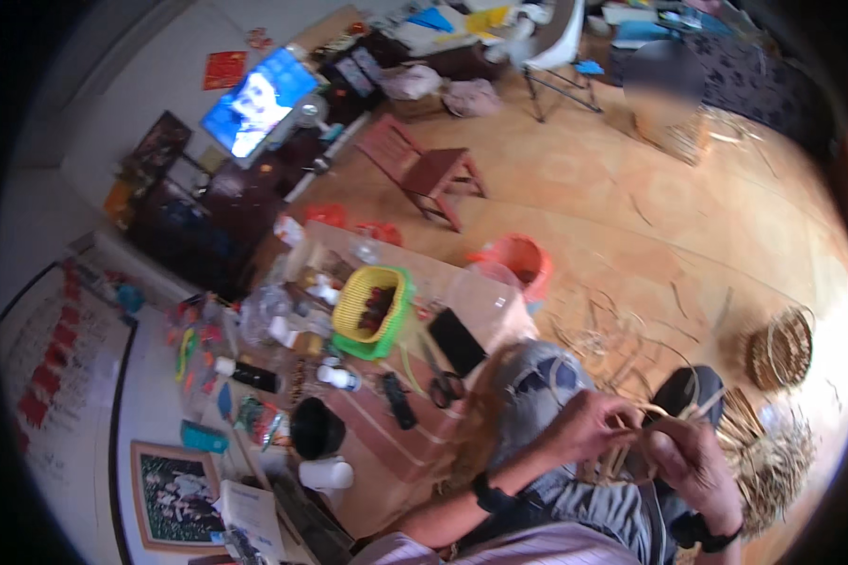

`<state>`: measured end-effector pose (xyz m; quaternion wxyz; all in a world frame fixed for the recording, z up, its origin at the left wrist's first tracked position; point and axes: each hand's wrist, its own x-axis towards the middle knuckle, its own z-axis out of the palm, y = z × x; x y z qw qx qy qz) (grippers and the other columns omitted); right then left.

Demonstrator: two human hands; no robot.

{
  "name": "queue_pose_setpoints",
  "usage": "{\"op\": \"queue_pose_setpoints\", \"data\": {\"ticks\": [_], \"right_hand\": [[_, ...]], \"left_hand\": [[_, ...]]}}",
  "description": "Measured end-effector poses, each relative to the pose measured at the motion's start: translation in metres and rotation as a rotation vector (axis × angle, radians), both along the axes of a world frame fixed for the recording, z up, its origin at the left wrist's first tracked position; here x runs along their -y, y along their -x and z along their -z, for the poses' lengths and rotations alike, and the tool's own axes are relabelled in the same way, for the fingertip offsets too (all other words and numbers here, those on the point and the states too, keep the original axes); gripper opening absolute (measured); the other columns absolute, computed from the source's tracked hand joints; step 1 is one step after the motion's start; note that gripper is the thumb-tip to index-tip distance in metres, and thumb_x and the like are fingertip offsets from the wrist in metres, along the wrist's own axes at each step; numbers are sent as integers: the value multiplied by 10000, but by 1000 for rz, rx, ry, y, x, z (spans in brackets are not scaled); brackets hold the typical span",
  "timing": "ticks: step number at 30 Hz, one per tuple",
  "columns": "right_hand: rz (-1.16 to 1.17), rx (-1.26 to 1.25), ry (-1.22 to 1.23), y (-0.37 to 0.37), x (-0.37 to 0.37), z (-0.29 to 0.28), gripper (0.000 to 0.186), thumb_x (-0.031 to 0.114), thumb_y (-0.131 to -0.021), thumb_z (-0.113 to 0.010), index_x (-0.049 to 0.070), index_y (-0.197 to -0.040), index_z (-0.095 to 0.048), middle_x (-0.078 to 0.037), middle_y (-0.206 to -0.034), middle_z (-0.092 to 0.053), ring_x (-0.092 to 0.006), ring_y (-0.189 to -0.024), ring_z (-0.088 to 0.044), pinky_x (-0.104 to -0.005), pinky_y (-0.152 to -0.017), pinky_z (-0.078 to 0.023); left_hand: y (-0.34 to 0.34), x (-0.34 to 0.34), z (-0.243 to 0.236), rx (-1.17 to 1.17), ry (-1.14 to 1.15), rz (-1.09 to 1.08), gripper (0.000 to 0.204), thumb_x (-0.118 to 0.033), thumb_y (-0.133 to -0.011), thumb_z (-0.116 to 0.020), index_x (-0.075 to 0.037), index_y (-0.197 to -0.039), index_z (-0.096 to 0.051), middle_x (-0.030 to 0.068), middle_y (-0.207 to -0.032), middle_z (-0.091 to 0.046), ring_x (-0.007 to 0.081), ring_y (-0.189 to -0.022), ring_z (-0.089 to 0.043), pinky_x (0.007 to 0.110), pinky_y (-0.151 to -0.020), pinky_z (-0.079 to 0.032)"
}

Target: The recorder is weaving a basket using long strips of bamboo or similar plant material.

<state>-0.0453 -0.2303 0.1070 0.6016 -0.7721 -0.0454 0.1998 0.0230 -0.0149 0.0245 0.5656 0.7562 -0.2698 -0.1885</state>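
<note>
My left hand (586,426) and my right hand (690,460) meet over my lap, both closed on pale cane strips (643,422) that bend into a loop between them. More strips hang down from the hands toward my knees in grey trousers. A heap of loose cane and straw (773,461) lies on the floor just right of my right hand. A dark band sits on each wrist.
A low table (485,301) to my left carries a yellow-green basket (375,307), scissors (443,381), a black phone (457,341), a black bowl (317,428) and bottles. A woven basket (780,348), an orange bucket (518,262), a red stool (429,172) and a lit television (259,102) stand further off.
</note>
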Motion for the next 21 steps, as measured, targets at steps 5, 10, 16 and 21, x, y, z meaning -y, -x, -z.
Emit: {"op": "queue_pose_setpoints", "data": {"ticks": [5,10,16,21], "right_hand": [[171,162,26,-48,16,36,63,-18,-928,-671,-19,-971,-717,-70,-822,-667,-146,-747,-671,-269,-621,-519],[-413,-202,-356,-93,31,78,167,27,-989,-703,9,-1153,-730,-39,-1009,-743,-104,-884,-673,-278,-803,-558],[-775,-112,-234,-125,32,100,235,29,-966,-736,39,-1201,-744,-39,-1126,-735,-131,-1053,-661,-309,-956,-525],[-787,-231,-324,-125,20,105,213,78,-937,-786,14,-1136,-743,-73,-1102,-735,-143,-1059,-658,-326,-965,-516]], "left_hand": [[1,-2,-6,-22,-107,-21,241,-221,-877,-807,-16,-987,-742,121,-861,-765,176,-793,-742,335,-719,-554],[-2,-3,-7,-88,-248,47,326,-283,-905,-753,1,-1056,-701,144,-869,-756,244,-790,-741,361,-723,-548],[-9,1,-17,-257,-204,62,359,-241,-842,-819,35,-1041,-704,158,-880,-757,196,-803,-729,372,-740,-549],[-7,2,-15,-217,-235,11,344,-225,-826,-839,45,-981,-694,164,-853,-745,189,-773,-708,377,-714,-543]]}}
